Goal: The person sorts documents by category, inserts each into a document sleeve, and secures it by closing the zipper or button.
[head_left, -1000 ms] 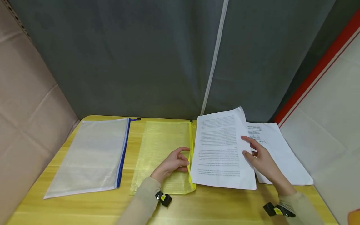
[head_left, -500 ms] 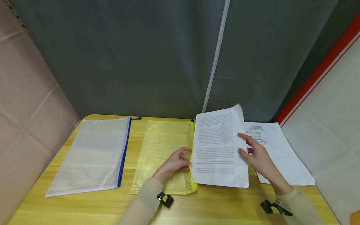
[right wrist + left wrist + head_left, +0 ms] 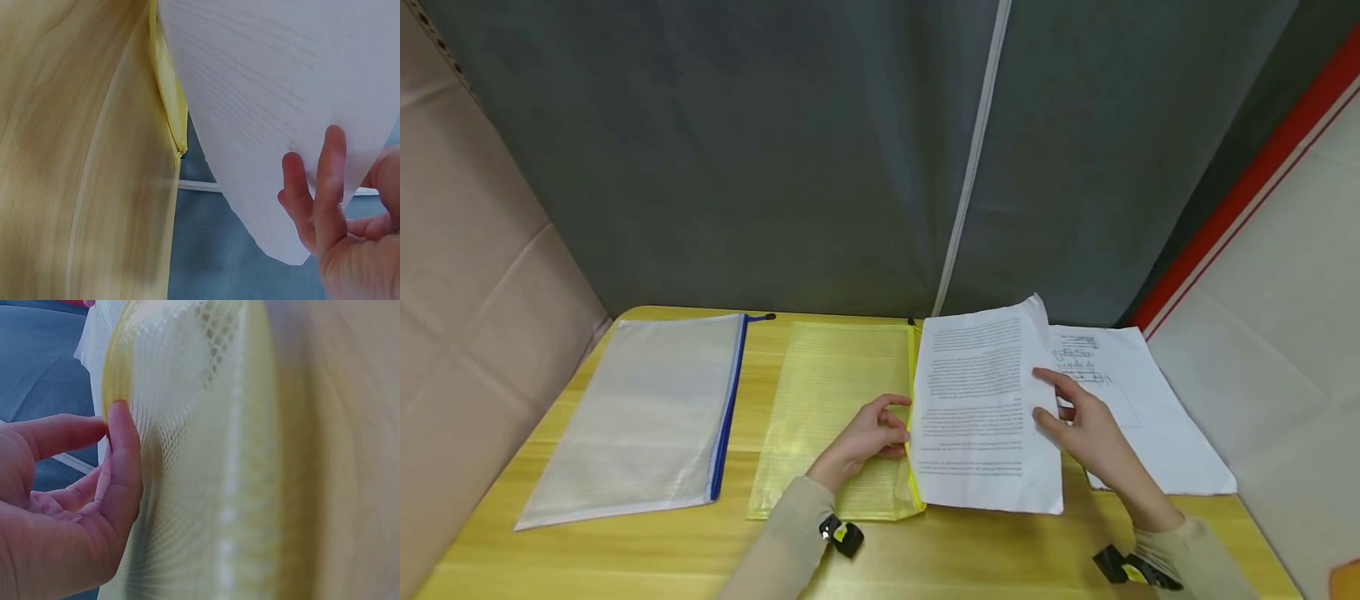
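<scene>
My left hand (image 3: pixel 867 437) pinches the zip edge of a yellow mesh zip pouch (image 3: pixel 827 375) between thumb and finger, lifting the edge into an opening. In the left wrist view the pouch's mesh side (image 3: pixel 200 462) bows away from the pinching fingertips (image 3: pixel 122 419). Printed paper (image 3: pixel 973 417) hangs from my right hand (image 3: pixel 1093 433), gripped at its right side with the thumb in front. Its left edge overlaps the pouch's open side. The right wrist view shows the fingers (image 3: pixel 331 181) spread behind the paper (image 3: pixel 250 112), whose edge runs close along the yellow zip edge (image 3: pixel 172 106).
A clear zip pouch (image 3: pixel 640 417) with a blue zip lies flat at the left. More printed sheets (image 3: pixel 1157 417) lie on the wooden table (image 3: pixel 985 558) at the right, partly behind the right hand. A grey curtain (image 3: pixel 737 167) hangs along the back edge.
The right hand has brought the paper left against the pouch's opening; the paper rose a little, then came down. The left hand keeps its pinch on the pouch edge, nearly still.
</scene>
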The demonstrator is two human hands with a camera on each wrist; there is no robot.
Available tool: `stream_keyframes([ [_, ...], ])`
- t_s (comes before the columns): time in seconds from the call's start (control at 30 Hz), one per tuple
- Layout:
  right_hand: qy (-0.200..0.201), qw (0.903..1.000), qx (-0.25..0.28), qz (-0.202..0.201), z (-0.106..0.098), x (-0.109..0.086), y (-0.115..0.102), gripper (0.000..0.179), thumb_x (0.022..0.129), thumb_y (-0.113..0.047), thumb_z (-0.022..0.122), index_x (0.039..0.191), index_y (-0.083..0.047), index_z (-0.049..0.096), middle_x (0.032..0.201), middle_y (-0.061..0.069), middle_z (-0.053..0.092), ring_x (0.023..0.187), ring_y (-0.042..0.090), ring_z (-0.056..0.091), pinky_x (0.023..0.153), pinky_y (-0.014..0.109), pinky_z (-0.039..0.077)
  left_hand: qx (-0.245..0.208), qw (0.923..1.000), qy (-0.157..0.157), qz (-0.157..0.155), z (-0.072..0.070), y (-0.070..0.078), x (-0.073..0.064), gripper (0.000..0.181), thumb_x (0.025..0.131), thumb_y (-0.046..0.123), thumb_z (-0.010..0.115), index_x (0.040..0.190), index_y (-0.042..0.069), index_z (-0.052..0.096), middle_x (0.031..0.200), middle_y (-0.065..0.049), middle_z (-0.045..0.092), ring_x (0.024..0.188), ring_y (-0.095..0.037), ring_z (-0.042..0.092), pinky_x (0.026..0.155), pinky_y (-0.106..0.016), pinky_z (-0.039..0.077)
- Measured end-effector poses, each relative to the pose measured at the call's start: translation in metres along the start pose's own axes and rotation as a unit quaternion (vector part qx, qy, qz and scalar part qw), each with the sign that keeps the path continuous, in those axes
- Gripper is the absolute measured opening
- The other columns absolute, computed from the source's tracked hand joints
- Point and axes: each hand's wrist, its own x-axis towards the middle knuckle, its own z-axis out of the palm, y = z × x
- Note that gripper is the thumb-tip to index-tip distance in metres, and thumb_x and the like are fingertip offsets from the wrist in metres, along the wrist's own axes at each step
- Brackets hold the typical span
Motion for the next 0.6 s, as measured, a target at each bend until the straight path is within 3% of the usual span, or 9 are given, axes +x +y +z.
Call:
stream_keyframes([
  [0.6, -0.017, 0.9972, 0.072, 0.012, 0.006, 0.001, 0.018, 0.057, 0.093, -0.006, 0.062, 0.144, 0.002, 0.037, 0.125, 0.026, 0.052, 0.074, 0.020, 0.058, 0.051, 0.025, 0.047, 0.000, 0.9999, 0.004, 0.010, 0.004, 0.001, -0.004, 0.056, 0.082, -0.015, 0.060, 0.134, -0.004, 0.045, 0.087, -0.009, 0.050, 0.067, -0.017, 0.056, 0.061, -0.029, 0.055],
])
